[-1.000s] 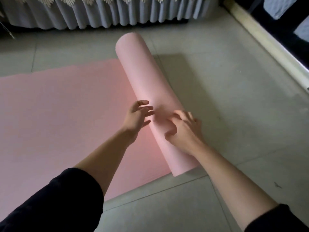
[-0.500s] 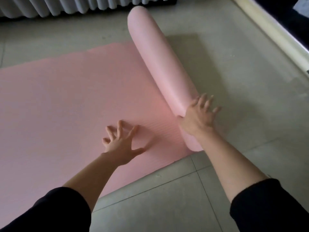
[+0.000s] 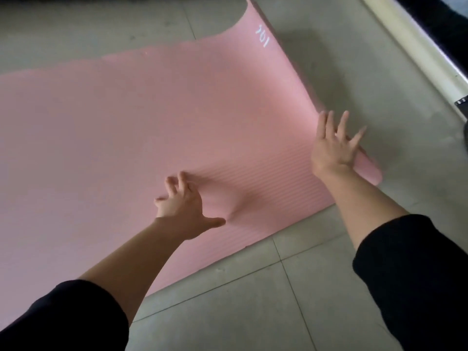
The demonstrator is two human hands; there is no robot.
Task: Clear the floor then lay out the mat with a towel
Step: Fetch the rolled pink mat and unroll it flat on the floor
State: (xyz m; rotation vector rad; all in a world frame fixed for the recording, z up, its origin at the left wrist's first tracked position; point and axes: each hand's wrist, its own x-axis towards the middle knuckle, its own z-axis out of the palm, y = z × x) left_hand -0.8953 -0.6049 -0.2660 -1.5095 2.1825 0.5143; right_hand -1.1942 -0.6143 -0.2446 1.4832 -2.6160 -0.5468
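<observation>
We see a big pink ribbed foam mat (image 3: 152, 117) lying flat on the grey tiled floor (image 3: 253, 300). It covers most of the floor in front of us. Its far right end (image 3: 260, 34) curls up off the tiles, and some white marks (image 3: 262, 38) show on that curled part. We cannot read them.

Our left hand (image 3: 183, 206) is low over the mat, near its front edge. The thumb sticks out to the side and the fingers are bent, with their tips down on the pink foam. It holds nothing.

Our right hand (image 3: 333, 148) is at the mat's right edge. The fingers are spread wide and point away from us. The palm rests on the near right corner of the mat, where a small piece of the edge (image 3: 367, 168) bulges up beside the wrist. It grips nothing.

Both arms wear black sleeves (image 3: 415, 279) pushed up past the wrist.

A long cream-coloured strip (image 3: 410, 41) runs along the floor well off to the right of the mat.
</observation>
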